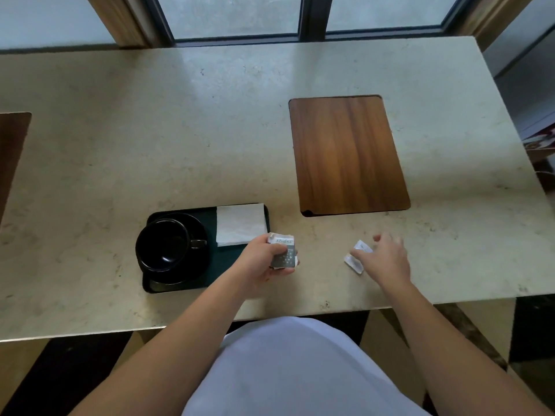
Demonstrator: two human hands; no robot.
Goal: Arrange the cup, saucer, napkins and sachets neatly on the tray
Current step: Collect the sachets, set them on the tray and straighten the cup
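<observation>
A black tray lies near the table's front edge, left of centre. On it a black cup stands on a black saucer, and a white napkin lies flat in the tray's far right corner. My left hand hovers at the tray's right edge, shut on a grey-and-white sachet. To the right, two small white sachets lie on the bare table. My right hand is over them with fingers spread, partly covering them; whether it touches them I cannot tell.
A wooden board is set flush in the pale stone table, behind my right hand. Another wooden inset shows at the left edge. A window runs along the far side.
</observation>
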